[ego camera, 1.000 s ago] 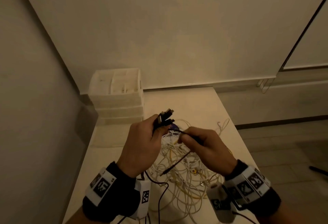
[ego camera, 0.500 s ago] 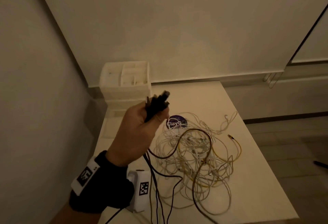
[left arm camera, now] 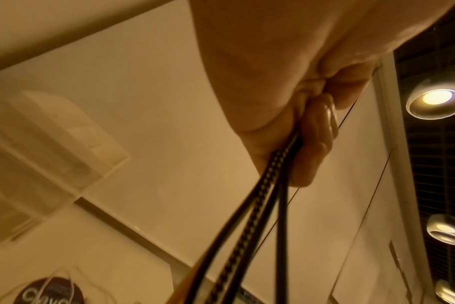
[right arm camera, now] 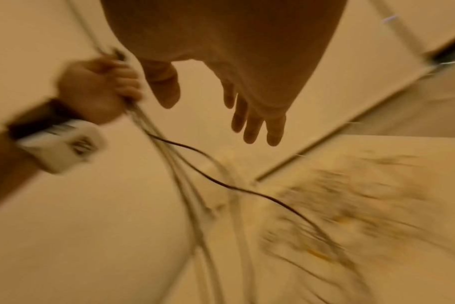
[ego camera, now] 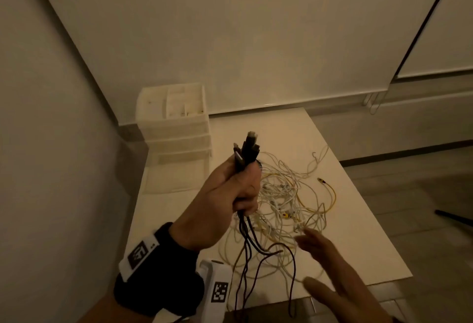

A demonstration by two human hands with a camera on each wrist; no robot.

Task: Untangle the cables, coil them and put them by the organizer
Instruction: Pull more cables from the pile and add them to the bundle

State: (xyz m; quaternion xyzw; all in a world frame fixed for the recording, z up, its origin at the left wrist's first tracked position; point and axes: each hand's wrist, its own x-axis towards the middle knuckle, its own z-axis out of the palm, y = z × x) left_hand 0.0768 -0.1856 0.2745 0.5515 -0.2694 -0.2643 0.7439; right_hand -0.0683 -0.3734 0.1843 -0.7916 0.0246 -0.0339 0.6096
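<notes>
My left hand is raised above the table and grips a bundle of black cables, with the plugs sticking up out of the fist and the cords hanging down toward the table's front edge. A tangle of white and yellow cables lies on the white table just right of that hand. My right hand hovers low at the front right with straight, spread fingers and holds nothing. The white drawer organizer stands at the table's far left corner by the wall.
A dark round sticker lies on the table under the tangle. Walls close in on the left and behind the table. The table's right edge drops to a tiled floor. A loose yellow plug end lies at the tangle's right.
My right hand let go of the thin black cable, left the head view, and has come back open at the front right. My left hand lifted the black bundle higher.
</notes>
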